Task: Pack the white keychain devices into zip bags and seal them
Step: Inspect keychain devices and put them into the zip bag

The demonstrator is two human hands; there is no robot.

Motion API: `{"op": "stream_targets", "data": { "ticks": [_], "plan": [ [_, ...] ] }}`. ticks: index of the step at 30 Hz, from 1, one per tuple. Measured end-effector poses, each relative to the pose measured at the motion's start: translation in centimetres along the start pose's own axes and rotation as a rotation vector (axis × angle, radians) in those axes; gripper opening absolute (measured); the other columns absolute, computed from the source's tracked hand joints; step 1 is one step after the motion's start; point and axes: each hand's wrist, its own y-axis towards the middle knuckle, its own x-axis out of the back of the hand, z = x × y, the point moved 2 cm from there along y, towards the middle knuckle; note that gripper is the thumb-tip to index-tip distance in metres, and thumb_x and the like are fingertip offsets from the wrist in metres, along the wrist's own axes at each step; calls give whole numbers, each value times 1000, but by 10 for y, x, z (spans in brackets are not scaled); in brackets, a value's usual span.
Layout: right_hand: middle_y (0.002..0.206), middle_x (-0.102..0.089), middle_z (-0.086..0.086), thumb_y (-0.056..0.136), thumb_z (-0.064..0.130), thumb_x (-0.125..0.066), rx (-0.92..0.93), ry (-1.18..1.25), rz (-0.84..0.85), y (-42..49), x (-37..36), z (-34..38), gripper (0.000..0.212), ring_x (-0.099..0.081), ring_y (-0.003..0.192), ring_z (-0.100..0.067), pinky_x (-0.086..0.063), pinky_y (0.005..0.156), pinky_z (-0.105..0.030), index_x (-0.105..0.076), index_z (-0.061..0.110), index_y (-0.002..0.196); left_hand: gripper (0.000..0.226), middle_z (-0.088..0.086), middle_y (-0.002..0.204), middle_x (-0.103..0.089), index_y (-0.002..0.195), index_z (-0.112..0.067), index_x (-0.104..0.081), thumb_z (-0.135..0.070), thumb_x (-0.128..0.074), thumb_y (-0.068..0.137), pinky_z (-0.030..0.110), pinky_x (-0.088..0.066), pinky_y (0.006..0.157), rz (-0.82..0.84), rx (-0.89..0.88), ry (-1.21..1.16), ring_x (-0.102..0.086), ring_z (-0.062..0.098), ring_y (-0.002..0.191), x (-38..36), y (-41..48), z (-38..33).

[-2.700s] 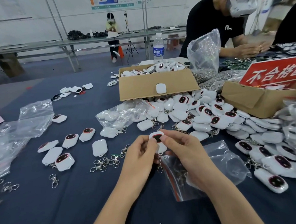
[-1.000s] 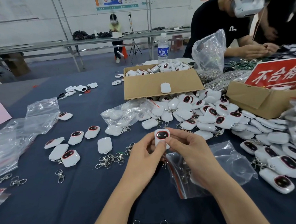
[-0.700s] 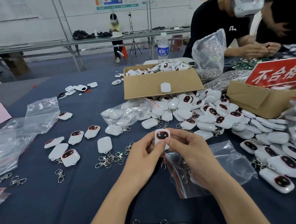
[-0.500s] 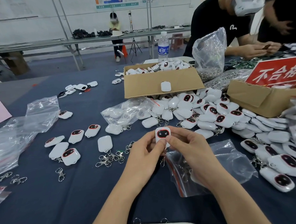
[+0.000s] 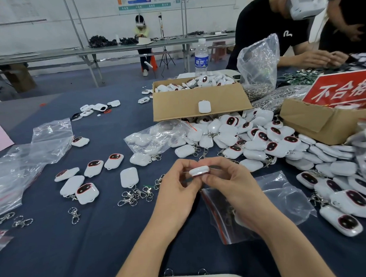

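Both hands hold one white keychain device (image 5: 198,171) above the dark blue table, tilted so that its edge faces me. My left hand (image 5: 176,191) pinches its left end and my right hand (image 5: 229,186) pinches its right end. Under my right hand lies a clear zip bag (image 5: 282,198) with a red seal strip. A large heap of white devices (image 5: 262,140) spreads over the table to the right. Several loose devices (image 5: 91,177) and metal clasps (image 5: 136,194) lie to the left.
A cardboard box of devices (image 5: 197,101) stands behind the heap, with a water bottle (image 5: 201,57) beyond it. Another box with a red sign (image 5: 335,100) is at the right. Empty clear bags (image 5: 24,163) lie at the left. A person in black works at the far right.
The device has been turned from face-up, with its dark window towards me, to edge-on. Both hands stay at the same spot.
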Motion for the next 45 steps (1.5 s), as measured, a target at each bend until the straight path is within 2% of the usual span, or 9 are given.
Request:
{"op": "stream_targets", "data": {
  "ticks": [4, 9, 14, 22, 28, 34, 37, 41, 45],
  "plan": [
    [99, -77, -8, 93, 4, -68, -35, -4, -79, 0, 3, 0, 15, -70, 91, -38, -52, 83, -41, -70, 17, 101, 37, -7, 104, -65, 87, -38, -64, -2, -67, 93, 12, -46, 73, -49, -97, 68, -61, 2, 82, -1, -2, -3],
    [97, -78, -2, 91, -3, -69, -19, 31, -59, -1, 0, 4, 16, -75, 91, -11, -55, 71, -15, -69, 12, 95, 38, -14, 107, -57, 86, -39, -62, -1, -67, 93, 17, -49, 82, -39, -163, 149, -61, 10, 94, -4, -2, -4],
    [95, -78, -3, 89, -3, -71, -10, 29, -65, -2, 0, 5, 17, -74, 84, -11, -56, 69, -16, -70, 13, 94, 37, -12, 105, -61, 87, -34, -60, 2, -63, 94, 30, -52, 84, -50, -158, 149, -62, 13, 94, -2, -3, -2],
    [80, -67, 0, 77, 29, -79, 37, -26, -35, -4, -3, 10, 30, -65, 73, -13, -60, 80, -28, -76, 32, 107, 29, -12, 108, -76, 124, -36, -64, -17, -50, 107, 18, -55, 83, 72, -27, -91, -71, 5, 101, -2, -2, -10],
    [73, -69, -3, 65, 42, -81, 75, -9, 2, -4, -5, 10, 60, -66, 62, -13, -56, 72, -21, -67, 21, 120, 34, -6, 72, -60, 104, -31, -72, -18, -40, 110, 32, -48, 82, 152, 28, -114, -53, 13, 72, -3, -2, -6],
    [77, -69, -4, 70, 39, -80, 57, -16, 10, -3, -5, 9, 53, -67, 67, -19, -57, 75, -24, -67, 29, 120, 33, -4, 74, -61, 113, -35, -71, -21, -41, 110, 36, -50, 85, 180, 35, -145, -54, 14, 75, -2, -1, -5],
    [87, -71, -10, 89, 15, -73, 70, -17, -15, -2, -3, 9, 31, -68, 72, -19, -60, 78, -32, -71, 26, 117, 29, 3, 84, -67, 121, -33, -67, -18, -46, 108, 27, -54, 77, 94, 19, -163, -61, 9, 75, -2, 1, -5],
    [93, -76, -2, 97, 8, -64, 26, -49, -118, -1, -4, 6, 27, -69, 74, -12, -59, 75, -25, -72, 30, 110, 27, -7, 87, -72, 122, -25, -65, -9, -52, 105, 22, -57, 73, 37, 11, -196, -71, 10, 79, -4, 3, -6],
    [87, -74, 3, 99, 12, -61, 8, -32, -227, 2, -3, 4, 23, -67, 70, -6, -56, 69, -20, -74, 30, 106, 33, -9, 78, -67, 111, -39, -74, -16, -50, 105, 17, -50, 63, 21, 30, -144, -58, 5, 67, 0, 3, -5]
  ]
}}
